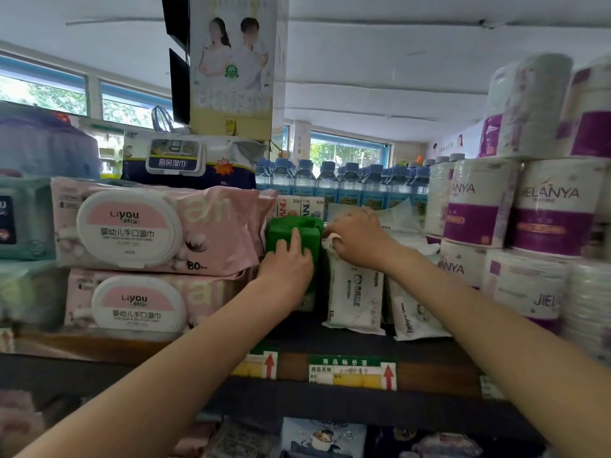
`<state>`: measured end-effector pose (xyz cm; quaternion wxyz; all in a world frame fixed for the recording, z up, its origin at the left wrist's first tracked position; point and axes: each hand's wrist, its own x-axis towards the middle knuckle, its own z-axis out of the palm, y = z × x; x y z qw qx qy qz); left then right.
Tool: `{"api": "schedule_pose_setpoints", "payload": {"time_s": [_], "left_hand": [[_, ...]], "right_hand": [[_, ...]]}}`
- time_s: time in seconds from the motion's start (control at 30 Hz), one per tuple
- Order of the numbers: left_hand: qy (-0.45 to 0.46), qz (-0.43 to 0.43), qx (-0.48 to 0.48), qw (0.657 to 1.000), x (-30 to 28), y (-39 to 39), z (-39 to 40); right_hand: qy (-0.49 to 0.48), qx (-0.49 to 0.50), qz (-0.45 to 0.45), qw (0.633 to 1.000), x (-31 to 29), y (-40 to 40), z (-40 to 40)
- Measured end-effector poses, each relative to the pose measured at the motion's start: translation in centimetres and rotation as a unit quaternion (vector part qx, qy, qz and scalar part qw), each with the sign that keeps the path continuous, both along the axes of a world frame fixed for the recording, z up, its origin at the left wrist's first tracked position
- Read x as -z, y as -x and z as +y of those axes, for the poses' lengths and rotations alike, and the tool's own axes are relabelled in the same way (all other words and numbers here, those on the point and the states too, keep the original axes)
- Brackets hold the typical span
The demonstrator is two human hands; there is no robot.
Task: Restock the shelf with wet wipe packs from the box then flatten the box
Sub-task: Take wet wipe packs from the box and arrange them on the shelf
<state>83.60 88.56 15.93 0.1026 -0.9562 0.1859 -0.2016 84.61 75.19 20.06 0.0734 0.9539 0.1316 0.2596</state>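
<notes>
Head view showed the shelf [347, 404] packed between pink packs [148, 226] and paper rolls [529, 206]. The left hand [287, 262] lay with straight fingers against a green pack [294, 226]; the right hand [358, 238] pinched a white wipe pack [355, 299] by its top edge.

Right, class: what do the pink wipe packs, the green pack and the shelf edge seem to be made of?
Pink wipe packs: soft plastic film, slightly glossy, creased at the ends, with a smooth, rigid-looking lid.
Green pack under the left hand: looks like plastic; blurred, so unsure.
Shelf edge: dark and matte, possibly painted metal.
</notes>
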Motion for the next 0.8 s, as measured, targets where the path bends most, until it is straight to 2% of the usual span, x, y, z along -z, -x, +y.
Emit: {"api": "schedule_pose_setpoints", "payload": {"time_s": [0.07,0.13,0.33,0.43,0.47,0.5,0.53,0.6,0.67,0.8], "left_hand": [[-0.009,-0.005,-0.015,1.0,0.6,-0.8,-0.5],[-0.024,0.008,-0.033,0.999,0.9,-1.2,-1.0],[-0.022,0.074,-0.077,0.994,0.6,-0.7,-1.5],[0.033,0.065,-0.053,0.996,0.2,0.9,-0.9],[0.061,0.028,-0.015,0.998,0.1,1.7,-0.4],[0.088,-0.051,0.047,0.994,0.0,2.4,0.2],[0.099,-0.147,0.108,0.978,-0.1,2.9,1.0],[0.121,-0.276,0.178,0.937,-0.1,3.6,2.9],[0.152,-0.335,0.174,0.913,-0.4,4.0,5.0],[0.226,-0.415,0.14,0.87,-1.4,5.2,10.0]], "right_hand": [[-0.046,-0.013,0.058,0.997,0.2,-1.0,0.2],[-0.066,-0.027,0.078,0.994,0.2,-1.8,0.7],[-0.087,-0.023,0.064,0.994,-1.5,-1.9,0.8],[-0.133,-0.041,0.041,0.99,-2.3,-0.8,0.5],[-0.157,-0.071,0.038,0.984,-2.6,-0.1,0.6],[-0.187,-0.105,0.032,0.976,-2.9,0.7,0.8],[-0.222,-0.137,0.021,0.965,-3.3,1.5,1.2],[-0.308,-0.193,-0.003,0.932,-3.7,3.0,2.4],[-0.385,-0.238,0.01,0.892,-3.5,4.4,4.4],[-0.408,-0.255,0.104,0.87,-2.6,5.6,9.4]]}}
